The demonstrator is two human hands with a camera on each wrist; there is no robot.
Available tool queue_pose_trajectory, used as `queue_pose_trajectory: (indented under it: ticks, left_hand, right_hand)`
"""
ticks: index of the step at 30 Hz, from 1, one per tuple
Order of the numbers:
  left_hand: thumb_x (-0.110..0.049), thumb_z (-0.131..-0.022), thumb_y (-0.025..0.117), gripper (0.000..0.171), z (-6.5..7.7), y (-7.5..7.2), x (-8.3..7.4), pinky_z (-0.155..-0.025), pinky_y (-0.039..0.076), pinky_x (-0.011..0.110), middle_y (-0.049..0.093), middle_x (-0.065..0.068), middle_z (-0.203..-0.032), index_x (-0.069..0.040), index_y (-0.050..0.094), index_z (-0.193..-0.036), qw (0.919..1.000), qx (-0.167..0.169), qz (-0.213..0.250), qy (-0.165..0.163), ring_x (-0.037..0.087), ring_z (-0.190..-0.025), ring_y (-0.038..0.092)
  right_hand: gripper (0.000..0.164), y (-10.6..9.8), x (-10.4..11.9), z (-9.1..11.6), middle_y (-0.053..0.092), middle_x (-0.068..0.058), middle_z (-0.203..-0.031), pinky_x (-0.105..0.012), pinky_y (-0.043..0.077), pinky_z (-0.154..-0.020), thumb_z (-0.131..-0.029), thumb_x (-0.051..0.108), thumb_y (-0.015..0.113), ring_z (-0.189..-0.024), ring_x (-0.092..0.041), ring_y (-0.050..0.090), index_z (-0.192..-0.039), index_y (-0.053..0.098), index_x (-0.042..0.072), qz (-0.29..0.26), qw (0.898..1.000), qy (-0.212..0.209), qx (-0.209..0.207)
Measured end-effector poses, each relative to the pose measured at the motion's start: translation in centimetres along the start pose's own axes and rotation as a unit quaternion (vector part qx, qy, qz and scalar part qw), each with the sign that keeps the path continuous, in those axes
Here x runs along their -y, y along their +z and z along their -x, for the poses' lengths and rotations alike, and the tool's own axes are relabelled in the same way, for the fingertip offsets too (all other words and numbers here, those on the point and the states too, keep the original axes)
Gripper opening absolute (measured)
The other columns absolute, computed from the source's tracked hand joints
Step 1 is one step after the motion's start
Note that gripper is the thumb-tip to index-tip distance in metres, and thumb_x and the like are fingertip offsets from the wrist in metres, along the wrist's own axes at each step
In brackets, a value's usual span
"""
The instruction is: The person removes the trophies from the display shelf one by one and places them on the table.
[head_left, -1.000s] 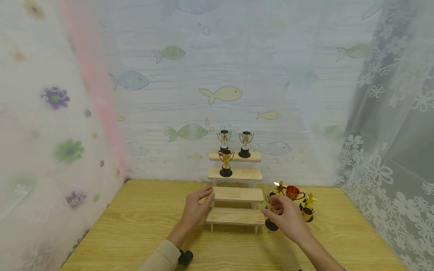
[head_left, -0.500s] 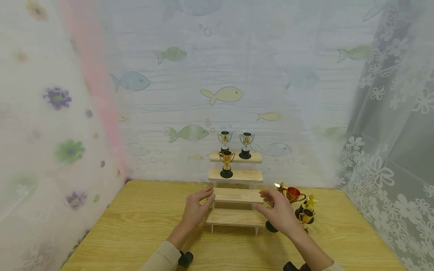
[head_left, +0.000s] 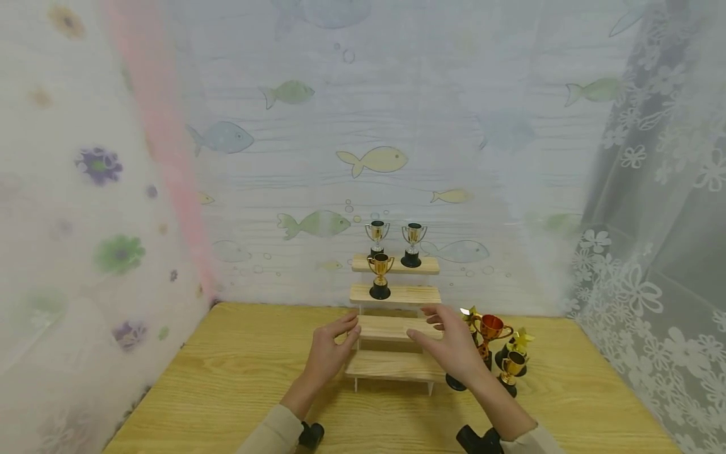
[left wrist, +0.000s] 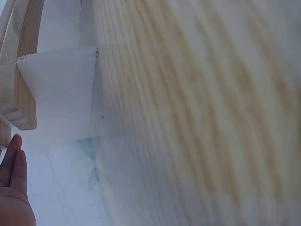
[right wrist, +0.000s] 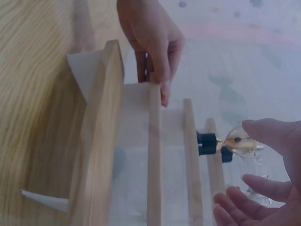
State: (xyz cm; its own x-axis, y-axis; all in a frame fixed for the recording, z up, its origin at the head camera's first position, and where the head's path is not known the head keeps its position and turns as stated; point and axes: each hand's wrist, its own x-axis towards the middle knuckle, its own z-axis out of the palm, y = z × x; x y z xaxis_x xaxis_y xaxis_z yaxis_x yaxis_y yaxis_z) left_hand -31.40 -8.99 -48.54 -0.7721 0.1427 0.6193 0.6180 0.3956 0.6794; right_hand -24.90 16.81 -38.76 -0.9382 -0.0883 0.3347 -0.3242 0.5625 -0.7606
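Observation:
A stepped wooden display stand (head_left: 397, 366) stands mid-table. My left hand (head_left: 329, 347) is at the left end of its second shelf from the bottom; in the right wrist view that hand's thumb and fingers (right wrist: 162, 66) pinch the shelf end. Over the right part of the same shelf hovers my right hand (head_left: 454, 350), thumb and fingers spread, holding nothing. One gold trophy cup (head_left: 380, 276) stands on the shelf above, seen behind my right thumb (right wrist: 270, 134) in the right wrist view. Two silver-and-gold trophy cups (head_left: 413, 244) stand on the top shelf.
Right of the stand, several trophies crowd together: a red cup (head_left: 491, 328), a small gold cup (head_left: 513, 364), and gold star trophies (head_left: 522, 340). A black base (head_left: 455, 382) shows beneath my right forearm. A fish-patterned curtain (head_left: 306, 157) hangs behind the wooden table (head_left: 227, 378).
My right hand has moved left, from beside the trophies at the right to over the stand's shelf. The black-based trophy there stays on the table. My left hand keeps its place.

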Motion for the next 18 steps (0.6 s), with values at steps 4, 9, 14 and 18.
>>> queue_pose_trajectory:
  ticks: [4,9,14,18]
  left_hand:
    - [-0.018,-0.102,0.067,0.029,0.0,-0.1,-0.2,-0.097,0.056,0.047,0.066,0.016,-0.134,-0.001,0.073,-0.125,0.9999,0.003,0.004,-0.009,0.030,-0.126,0.062]
    - [-0.020,-0.102,0.067,0.029,0.1,-0.1,-0.2,-0.098,0.055,0.045,0.067,0.010,-0.135,-0.003,0.074,-0.124,0.9998,0.005,0.006,-0.020,0.028,-0.127,0.062]
    - [-0.019,-0.102,0.067,0.029,0.1,-0.1,-0.3,-0.098,0.055,0.046,0.066,0.006,-0.136,-0.003,0.074,-0.124,0.9998,0.004,0.004,-0.021,0.028,-0.127,0.062]
    - [-0.018,-0.102,0.067,0.029,0.1,-0.2,-0.4,-0.098,0.055,0.048,0.066,0.009,-0.136,0.000,0.073,-0.124,0.9999,0.003,0.004,-0.013,0.030,-0.127,0.062]
  right_hand:
    - [0.050,0.3,0.3,-0.7,0.062,-0.014,-0.126,-0.050,0.050,-0.102,-0.091,0.024,0.080,-0.115,-0.033,0.059,-0.132,0.062,0.001,-0.003,1.000,-0.012,-0.004]
    - [0.054,0.6,0.5,-1.6,0.060,-0.016,-0.130,-0.053,0.049,-0.103,-0.093,0.025,0.078,-0.118,-0.035,0.058,-0.136,0.058,0.000,-0.009,1.000,-0.003,0.001]
    - [0.060,1.0,0.7,-2.4,0.057,-0.017,-0.136,-0.055,0.047,-0.105,-0.093,0.027,0.079,-0.123,-0.036,0.055,-0.141,0.054,0.002,-0.020,1.000,0.013,0.007]
    - [0.058,1.3,0.8,-3.0,0.055,-0.020,-0.138,-0.057,0.047,-0.104,-0.093,0.025,0.078,-0.123,-0.038,0.055,-0.140,0.054,0.002,-0.020,1.000,0.012,0.004]
